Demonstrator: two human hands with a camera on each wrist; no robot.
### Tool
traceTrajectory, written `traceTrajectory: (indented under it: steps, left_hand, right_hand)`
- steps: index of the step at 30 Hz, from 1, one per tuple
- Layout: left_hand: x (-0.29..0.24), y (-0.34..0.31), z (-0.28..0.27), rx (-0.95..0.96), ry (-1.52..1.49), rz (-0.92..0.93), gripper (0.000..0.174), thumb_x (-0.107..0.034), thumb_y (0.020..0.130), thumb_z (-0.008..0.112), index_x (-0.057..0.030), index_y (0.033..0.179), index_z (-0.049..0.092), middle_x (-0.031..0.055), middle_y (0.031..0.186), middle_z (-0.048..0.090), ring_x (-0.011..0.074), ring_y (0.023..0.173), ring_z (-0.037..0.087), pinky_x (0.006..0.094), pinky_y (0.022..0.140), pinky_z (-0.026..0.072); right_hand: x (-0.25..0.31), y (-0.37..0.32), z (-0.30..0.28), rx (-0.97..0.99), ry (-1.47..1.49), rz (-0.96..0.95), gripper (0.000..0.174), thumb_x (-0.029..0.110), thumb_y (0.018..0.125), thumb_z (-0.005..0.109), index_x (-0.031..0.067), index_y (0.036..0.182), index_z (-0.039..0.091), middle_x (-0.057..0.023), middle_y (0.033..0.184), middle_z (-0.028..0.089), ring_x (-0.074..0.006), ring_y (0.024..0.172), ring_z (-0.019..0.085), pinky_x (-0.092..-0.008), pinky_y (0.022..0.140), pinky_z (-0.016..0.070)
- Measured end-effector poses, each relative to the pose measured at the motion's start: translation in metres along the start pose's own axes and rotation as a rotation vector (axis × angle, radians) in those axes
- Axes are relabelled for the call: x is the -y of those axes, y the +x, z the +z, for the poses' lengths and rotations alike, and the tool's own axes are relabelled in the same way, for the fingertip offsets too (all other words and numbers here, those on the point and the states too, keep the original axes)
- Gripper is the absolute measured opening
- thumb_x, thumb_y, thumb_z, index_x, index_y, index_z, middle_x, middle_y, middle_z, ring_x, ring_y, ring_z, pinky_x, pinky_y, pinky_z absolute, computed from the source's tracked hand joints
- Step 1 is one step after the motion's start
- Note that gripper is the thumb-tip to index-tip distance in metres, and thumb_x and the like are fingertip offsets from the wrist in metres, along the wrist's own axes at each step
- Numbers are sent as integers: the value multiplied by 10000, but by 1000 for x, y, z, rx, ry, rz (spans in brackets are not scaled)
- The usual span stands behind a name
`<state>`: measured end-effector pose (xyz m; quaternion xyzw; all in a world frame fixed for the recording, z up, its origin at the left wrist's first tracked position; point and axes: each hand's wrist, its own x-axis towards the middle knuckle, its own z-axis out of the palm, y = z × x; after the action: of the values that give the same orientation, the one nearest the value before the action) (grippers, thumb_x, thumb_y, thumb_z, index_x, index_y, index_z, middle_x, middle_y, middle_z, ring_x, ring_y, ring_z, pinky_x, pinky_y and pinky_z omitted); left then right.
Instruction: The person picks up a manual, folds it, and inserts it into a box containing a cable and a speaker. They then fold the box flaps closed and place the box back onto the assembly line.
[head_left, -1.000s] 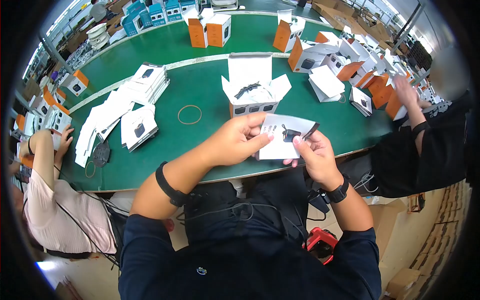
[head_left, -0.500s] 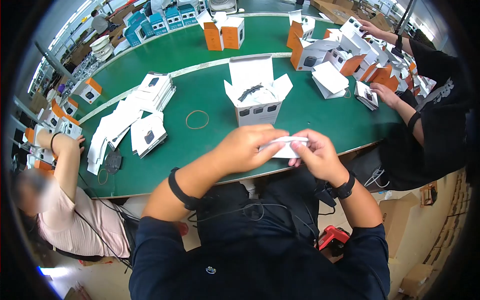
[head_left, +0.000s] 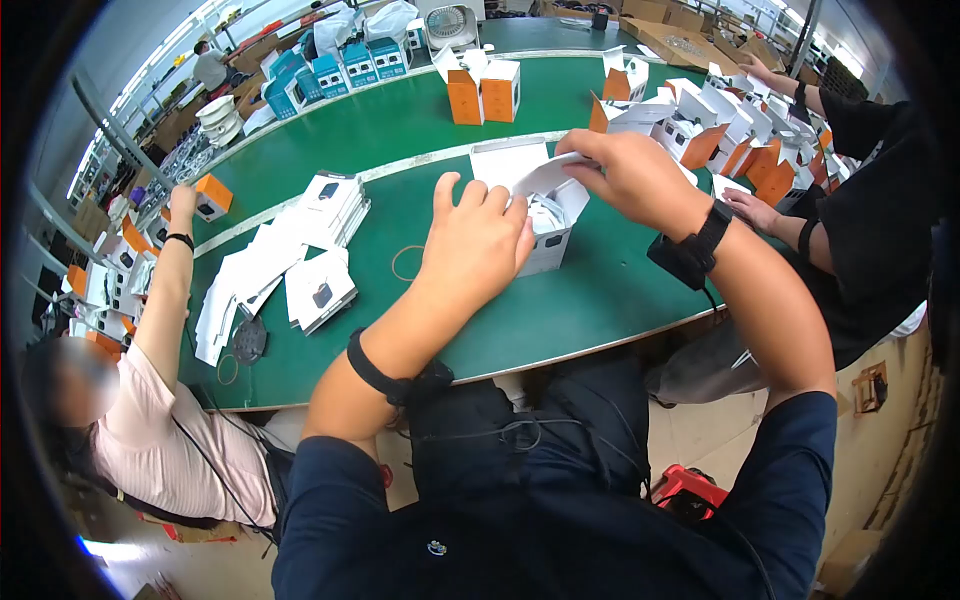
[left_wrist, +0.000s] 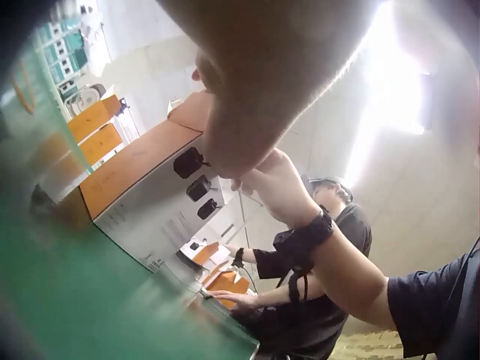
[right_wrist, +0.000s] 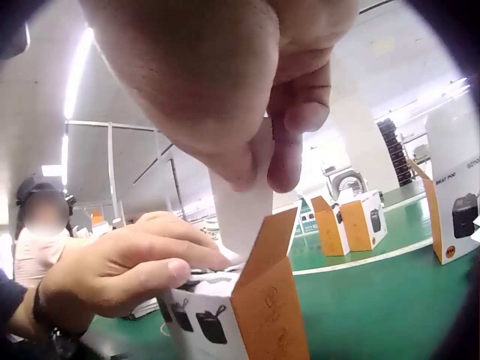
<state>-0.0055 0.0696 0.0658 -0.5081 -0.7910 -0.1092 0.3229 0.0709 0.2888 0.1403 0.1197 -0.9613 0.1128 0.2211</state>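
Workshop: bright, busy room, and here I am at a long green table (head_left: 620, 310) with a pale strip running across it.
Right hand (head_left: 640, 175): mine, up above the box, thumb and fingers pinching a white leaflet (head_left: 548, 177).
Left hand (head_left: 470, 235): mine too, laid at the opening, fingers stretched fairly straight, tips touching the white contents (right_wrist: 214, 286)!
Leaflet: tilted over the box, and from the right wrist its lower end reaches the opening, right beside my left fingertips.
Open box (head_left: 545, 257): standing upright on the table just ahead of me, orange side, white front with black devices pictured, flaps up.
Just left: a rubber band (head_left: 394, 264) flat on the green, then a stack of booklets (head_left: 318, 285) and a spread of white cards (head_left: 243, 260), a dark disc (head_left: 249, 340) near them.
Far side: orange-and-white boxes (head_left: 500, 95) together, teal boxes (head_left: 330, 75) further left, a white fan (head_left: 452, 27) behind.
Right flank: a crowd of opened boxes (head_left: 700, 145), and a person in black (head_left: 860, 230) reaching among them.
Left flank: a person in pink (head_left: 215, 465), one arm stretched over the table.
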Motion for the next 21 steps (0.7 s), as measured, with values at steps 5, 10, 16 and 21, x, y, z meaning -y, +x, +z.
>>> traceTrajectory:
  steps: [5,10,16,21]
  left_hand:
    - [0,-3,-1,24,-59,-61,253,-240,912,635,-89,1082,748,71,1048,691,263,1202,581,581,1096,302]
    - [0,-7,-3,60,-167,-75,281,-219,886,630,-95,1107,750,109,1152,673,311,1349,502,625,1113,257]
    - [2,-10,1,17,-237,-85,267,-199,871,625,-75,1074,746,112,1161,661,310,1375,477,643,1124,245]
    - [7,-14,5,4,-301,-79,228,-178,857,617,-51,996,746,114,1164,657,317,1383,468,652,1126,242]
  right_hand:
    - [11,15,-8,119,-138,-75,170,184,923,668,100,1070,677,-153,879,725,-368,855,699,-479,729,543]
    - [22,18,-3,101,-357,-234,181,149,872,674,75,1037,675,-146,867,725,-365,838,702,-473,721,550]
    - [42,13,-2,211,-174,-96,229,95,801,679,80,1024,731,-139,952,734,-361,875,697,-444,766,559]
    - [34,8,25,188,-226,-59,235,93,791,689,91,1020,737,-146,940,735,-357,883,703,-453,767,560]
